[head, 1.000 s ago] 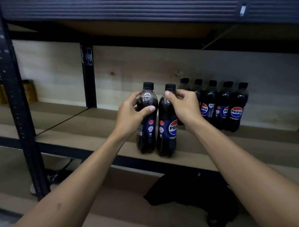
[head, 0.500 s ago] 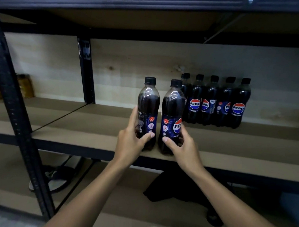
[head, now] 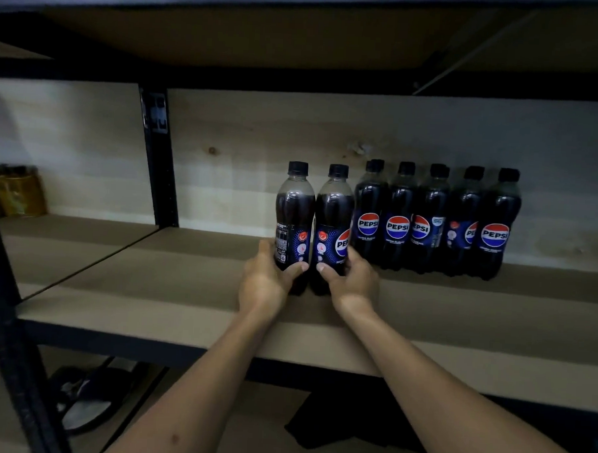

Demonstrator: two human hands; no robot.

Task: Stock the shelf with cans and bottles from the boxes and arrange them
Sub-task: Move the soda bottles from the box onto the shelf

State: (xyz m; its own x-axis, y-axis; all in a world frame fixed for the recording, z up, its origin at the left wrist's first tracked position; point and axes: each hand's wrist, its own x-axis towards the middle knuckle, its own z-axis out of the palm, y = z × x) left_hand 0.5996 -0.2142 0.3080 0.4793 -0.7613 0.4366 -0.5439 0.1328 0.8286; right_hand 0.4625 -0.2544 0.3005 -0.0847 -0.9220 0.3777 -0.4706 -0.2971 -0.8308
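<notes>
Just glossy round plastic bottles (head: 313, 227)

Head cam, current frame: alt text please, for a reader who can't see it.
Two hands each hold a Pepsi bottle upright on a wooden shelf: left hand on the left bottle, right hand on the right bottle. A row of Pepsi bottles stands behind, to the right.

just one view here, a head cam facing straight into the shelf (head: 184, 310), sitting a bit above the board and tilted down at it. It's close, both forearms reach in from the bottom edge. The shelf's front edge runs across the lower frame, underside of the upper shelf (head: 264, 36) up top.
</notes>
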